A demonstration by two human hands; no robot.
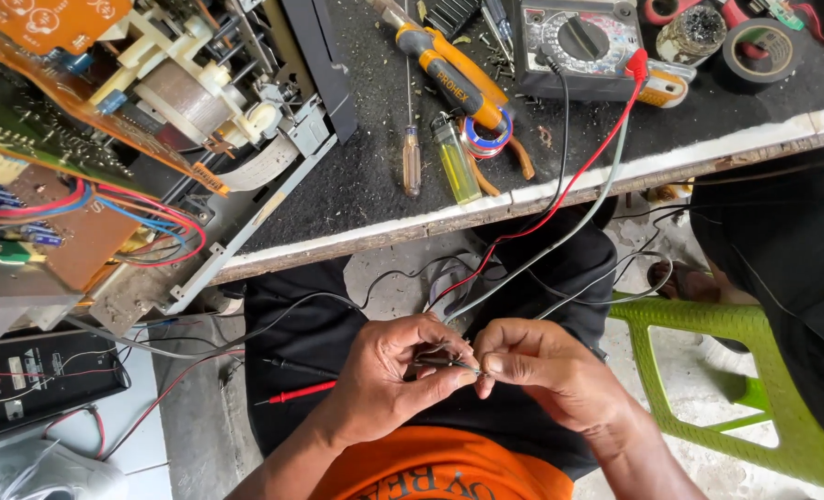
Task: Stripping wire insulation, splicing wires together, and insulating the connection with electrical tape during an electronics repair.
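An opened electronic chassis [106,139] with orange circuit boards lies on the dark counter [356,185] beside a multimeter [579,42] and an orange-handled screwdriver [449,79]. Below the counter's edge, over the lap, the left hand [389,380] and right hand [546,370] meet, fingers pinched shut on a thin grey wire [532,259].

open: lap gap below bench edge [486,215] | blocked: hanging test leads [560,190] (red, black, grey)

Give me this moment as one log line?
left hand: pinching grey wire | right hand: pinching wire end | red probe: lying on lap | multimeter: on bench
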